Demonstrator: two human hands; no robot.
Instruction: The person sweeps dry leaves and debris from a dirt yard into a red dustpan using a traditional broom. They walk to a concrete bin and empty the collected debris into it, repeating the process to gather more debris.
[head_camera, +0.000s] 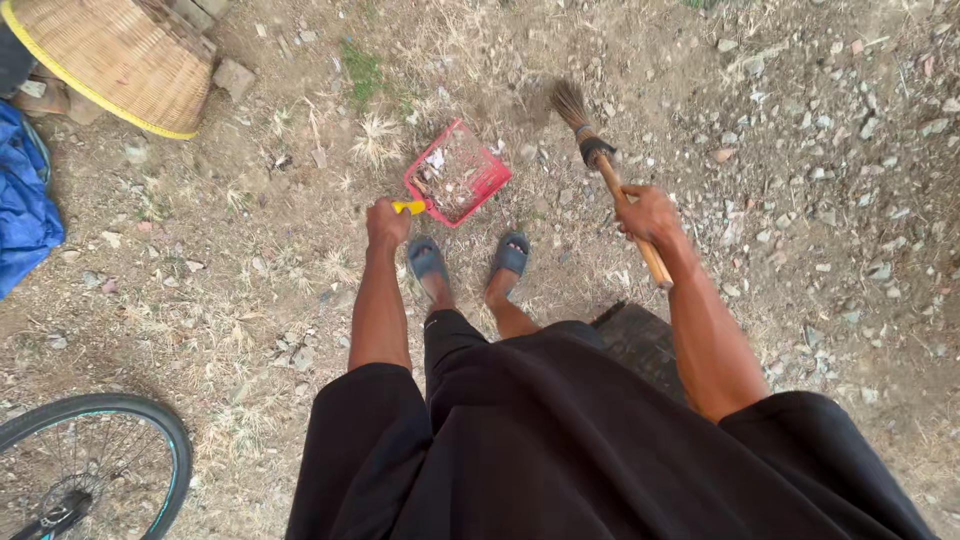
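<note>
A bicycle wheel (95, 465) lay near left. The left hand (386, 222) gripped the yellow handle of a red dustpan (458, 174) holding scraps, just beyond blue sandals (468, 260). The right hand (648, 213) clasped a wooden broom (600, 155), bristles farther out on the dirt.

dustpan (458, 174) ahead of feet, broom (603, 170) to its right, basket (120, 60) far left, perhaps bicycle wheel (95, 465) behind
</note>
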